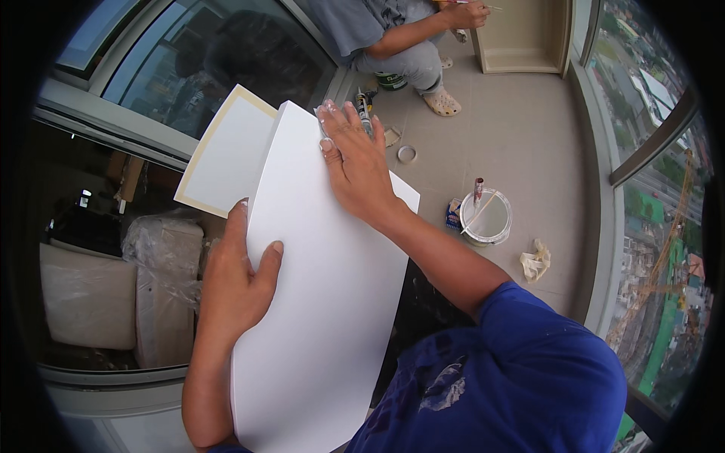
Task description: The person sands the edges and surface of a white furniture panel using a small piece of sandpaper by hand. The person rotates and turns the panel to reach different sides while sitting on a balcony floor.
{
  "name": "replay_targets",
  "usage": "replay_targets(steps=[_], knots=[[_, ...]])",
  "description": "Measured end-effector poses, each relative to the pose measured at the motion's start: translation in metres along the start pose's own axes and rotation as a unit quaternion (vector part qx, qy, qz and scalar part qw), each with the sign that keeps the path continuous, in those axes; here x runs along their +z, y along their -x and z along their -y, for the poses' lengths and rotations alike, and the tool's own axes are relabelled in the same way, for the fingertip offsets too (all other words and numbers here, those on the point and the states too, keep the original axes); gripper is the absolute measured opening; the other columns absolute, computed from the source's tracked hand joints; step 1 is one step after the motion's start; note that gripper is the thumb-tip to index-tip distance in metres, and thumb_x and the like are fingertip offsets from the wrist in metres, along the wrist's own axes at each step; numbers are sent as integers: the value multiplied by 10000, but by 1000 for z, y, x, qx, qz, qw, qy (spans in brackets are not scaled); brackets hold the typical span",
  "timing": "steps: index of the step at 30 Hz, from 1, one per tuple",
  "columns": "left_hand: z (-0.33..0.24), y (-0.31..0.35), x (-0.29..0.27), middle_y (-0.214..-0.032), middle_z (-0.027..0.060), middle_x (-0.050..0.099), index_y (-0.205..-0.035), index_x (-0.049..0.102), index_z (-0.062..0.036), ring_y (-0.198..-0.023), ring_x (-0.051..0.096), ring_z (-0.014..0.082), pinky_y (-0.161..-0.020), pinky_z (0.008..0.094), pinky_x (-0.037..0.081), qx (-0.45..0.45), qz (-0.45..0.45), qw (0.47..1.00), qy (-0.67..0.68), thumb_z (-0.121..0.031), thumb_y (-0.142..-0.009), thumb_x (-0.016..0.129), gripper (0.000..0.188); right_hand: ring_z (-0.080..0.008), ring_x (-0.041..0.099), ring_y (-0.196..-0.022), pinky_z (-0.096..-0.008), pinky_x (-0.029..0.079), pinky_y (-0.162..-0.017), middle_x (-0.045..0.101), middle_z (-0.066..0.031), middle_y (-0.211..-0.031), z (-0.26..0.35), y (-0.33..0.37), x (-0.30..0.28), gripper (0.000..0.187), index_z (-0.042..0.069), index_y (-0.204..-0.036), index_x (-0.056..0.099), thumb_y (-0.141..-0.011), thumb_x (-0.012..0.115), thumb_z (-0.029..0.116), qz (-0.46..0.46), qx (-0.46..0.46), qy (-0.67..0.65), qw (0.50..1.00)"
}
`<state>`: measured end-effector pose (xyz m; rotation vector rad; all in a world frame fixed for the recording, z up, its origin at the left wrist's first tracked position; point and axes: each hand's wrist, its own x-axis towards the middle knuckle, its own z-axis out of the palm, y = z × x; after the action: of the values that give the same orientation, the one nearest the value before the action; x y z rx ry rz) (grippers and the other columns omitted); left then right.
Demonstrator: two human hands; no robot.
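Observation:
A long white panel point(325, 302) stretches away from me, its near end close to my body. My left hand point(245, 264) grips its left edge, thumb resting on the top face and the other fingers at the side. My right hand point(355, 158) lies on the panel near its far right edge, fingers extended and their tips smeared with white. Whether anything thin is under those fingertips is hard to see. Beyond the left edge rests another pale panel point(230, 155) with a tan border, partly covered by the white one.
A white-rimmed bucket point(495, 223) with a stick across it, a crumpled cloth or paper point(536, 263), a tape roll point(406, 154) and a sealant tube point(363, 109) are on the floor. A person point(408, 45) sits ahead beside a beige box-like frame point(525, 60). Windows line the right.

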<state>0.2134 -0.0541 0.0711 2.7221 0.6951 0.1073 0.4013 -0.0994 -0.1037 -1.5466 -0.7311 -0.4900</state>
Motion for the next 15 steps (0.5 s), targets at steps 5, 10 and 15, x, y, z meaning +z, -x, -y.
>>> replay_targets(steps=[5, 10, 15], knots=[[10, -1, 5, -1024, 294, 709, -1493, 434, 122, -739, 702, 297, -665, 393, 546, 83, -38, 995, -30, -127, -963, 669, 630, -369, 436, -1522, -655, 161, -1246, 560, -169, -1563, 26, -38, -4, 431, 60, -1512, 558, -1115, 475, 207, -17, -11, -54, 998], [0, -2, 3, -952, 279, 716, -1473, 438, 132, -656, 689, 301, -657, 403, 547, 82, -32, 994, -70, -133, -956, 670, 625, -353, 532, -1437, -610, 227, -1236, 630, -179, -1479, 6, -34, -20, 403, 42, -1461, 604, -1116, 486, 212, 33, -8, -63, 997], [-2, 2, 1, -962, 286, 722, -1469, 438, 135, -665, 709, 315, -666, 412, 556, 98, -34, 993, -63, -132, -951, 668, 626, -358, 660, -1277, -501, 394, -1166, 719, -166, -1345, 26, -63, -40, 355, 32, -1372, 680, -1098, 536, 205, 129, 85, -174, 973]])
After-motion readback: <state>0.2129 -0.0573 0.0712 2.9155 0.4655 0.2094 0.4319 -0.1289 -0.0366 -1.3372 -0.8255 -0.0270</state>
